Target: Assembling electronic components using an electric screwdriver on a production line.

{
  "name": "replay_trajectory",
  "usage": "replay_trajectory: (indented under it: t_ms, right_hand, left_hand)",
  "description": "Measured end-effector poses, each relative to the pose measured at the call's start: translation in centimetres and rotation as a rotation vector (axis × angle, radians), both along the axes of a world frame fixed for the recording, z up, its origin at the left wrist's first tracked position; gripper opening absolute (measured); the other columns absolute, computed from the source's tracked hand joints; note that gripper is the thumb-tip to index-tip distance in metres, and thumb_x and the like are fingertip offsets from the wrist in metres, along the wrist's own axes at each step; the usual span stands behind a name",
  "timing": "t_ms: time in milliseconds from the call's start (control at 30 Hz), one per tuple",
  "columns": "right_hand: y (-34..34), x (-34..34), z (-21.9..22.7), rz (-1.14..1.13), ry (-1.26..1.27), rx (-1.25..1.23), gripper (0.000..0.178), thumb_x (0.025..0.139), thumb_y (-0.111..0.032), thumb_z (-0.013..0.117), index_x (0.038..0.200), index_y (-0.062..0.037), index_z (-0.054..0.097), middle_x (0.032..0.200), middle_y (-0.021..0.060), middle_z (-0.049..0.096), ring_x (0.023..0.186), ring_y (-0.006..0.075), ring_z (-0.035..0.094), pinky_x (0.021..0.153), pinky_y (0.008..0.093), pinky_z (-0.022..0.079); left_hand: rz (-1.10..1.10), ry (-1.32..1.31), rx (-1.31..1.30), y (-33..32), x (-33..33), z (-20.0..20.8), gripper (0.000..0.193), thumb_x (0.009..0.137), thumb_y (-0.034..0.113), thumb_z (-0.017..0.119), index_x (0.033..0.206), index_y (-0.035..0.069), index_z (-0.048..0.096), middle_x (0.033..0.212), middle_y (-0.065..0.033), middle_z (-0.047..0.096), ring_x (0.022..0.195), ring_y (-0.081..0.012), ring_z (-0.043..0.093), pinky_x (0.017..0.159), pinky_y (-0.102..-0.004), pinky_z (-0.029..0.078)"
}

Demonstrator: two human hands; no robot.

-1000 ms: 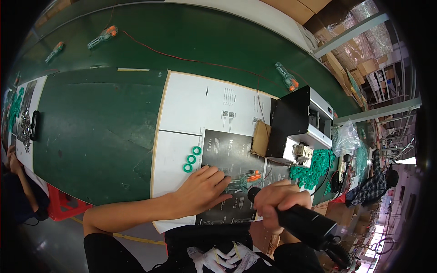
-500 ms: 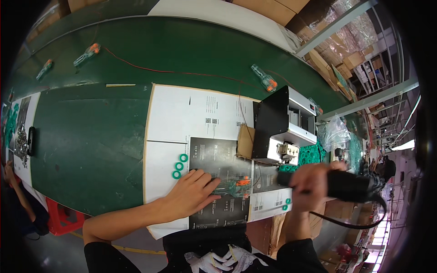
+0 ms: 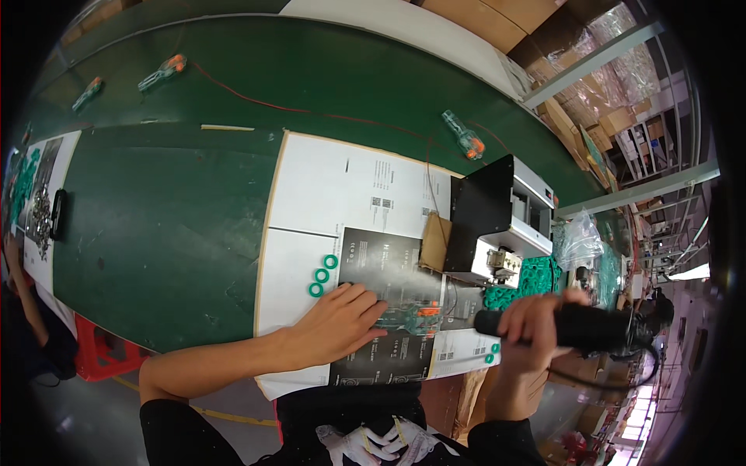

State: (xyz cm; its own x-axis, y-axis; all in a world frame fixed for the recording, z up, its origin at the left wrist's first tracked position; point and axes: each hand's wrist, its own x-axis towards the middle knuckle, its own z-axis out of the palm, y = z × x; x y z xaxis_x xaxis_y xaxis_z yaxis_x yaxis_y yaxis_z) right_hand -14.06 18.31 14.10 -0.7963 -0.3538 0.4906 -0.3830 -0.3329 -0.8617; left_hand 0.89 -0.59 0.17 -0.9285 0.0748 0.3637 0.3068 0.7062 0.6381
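- Compared with one second ago, the right grip has moved off toward three o'clock with the black driver, while the left grip stays beside the clear part.
- Tabletop is broad, dark green and smooth, with light scratches.
- On it lie a white sheet and a black sheet, both flat, thin and printed.
- Boxy machine, black and silver, seemingly of metal, stands at one o'clock from the clear part.
- Right grip is closed around the driver, a thick dark cylinder. Its nose points to nine o'clock, apart from the part.
- Left grip lies palm down, half curled, with finger and thumb at the part's nine o'clock end; how firmly it holds, I cannot tell.
- Clear part rests on the black sheet: greenish, glassy plastic with orange pieces. My judgement is that fastening is in hand, between two drives; the next move calls for a steady left grip and a straight driver nose.
- Smallest are three green rings, rounded and matt, in a slanted row at ten o'clock from the part.
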Motion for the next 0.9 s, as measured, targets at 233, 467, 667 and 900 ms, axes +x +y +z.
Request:
replay_trajectory:
  t_ms: [233,467,667,900]
  right_hand:
    - [-3.5,4.6,-1.8,0.35,0.023,0.03,0.043,0.092,-0.011,0.073,0.119,-0.0147,0.039,0.057,0.0019,0.052,0.044,0.0181,0.054,0.046,0.0341,0.052]
    - [-4.1,4.3,-3.0,0.415,-0.047,0.044,0.042,0.09,-0.003,0.07,0.118,-0.0117,0.04,0.061,0.0026,0.057,0.046,0.0196,0.056,0.05,0.0378,0.055]
    - [-5.7,4.6,-3.7,0.462,0.168,0.178,0.039,0.09,-0.006,0.071,0.11,-0.0141,0.039,0.059,0.0024,0.055,0.043,0.0191,0.056,0.044,0.0335,0.051]
    - [-5.6,4.4,-3.6,0.605,0.29,0.262,0.041,0.083,0.004,0.07,0.106,-0.0123,0.04,0.063,0.0064,0.062,0.05,0.0222,0.062,0.051,0.0367,0.054]
  left_hand:
    - [0.005,-0.021,0.025,-0.1,0.3,-0.4,0.033,0.09,0.026,0.074,0.106,0.001,0.059,0.095,-0.0093,0.052,0.095,-0.0262,0.053,0.081,-0.0367,0.045]
    - [0.026,0.009,0.02,0.2,0.3,-0.8,0.038,0.088,0.029,0.076,0.112,0.003,0.061,0.094,-0.0083,0.052,0.093,-0.0263,0.053,0.08,-0.0375,0.045]
    - [0.029,0.022,0.022,0.3,0.4,-1.2,0.031,0.088,0.026,0.074,0.098,0.002,0.058,0.096,-0.0094,0.053,0.093,-0.0262,0.052,0.082,-0.0371,0.044]
    - [0.018,0.001,-0.007,0.1,0.3,-0.4,0.031,0.087,0.026,0.075,0.096,0.002,0.058,0.094,-0.0097,0.053,0.094,-0.0266,0.053,0.082,-0.0378,0.045]
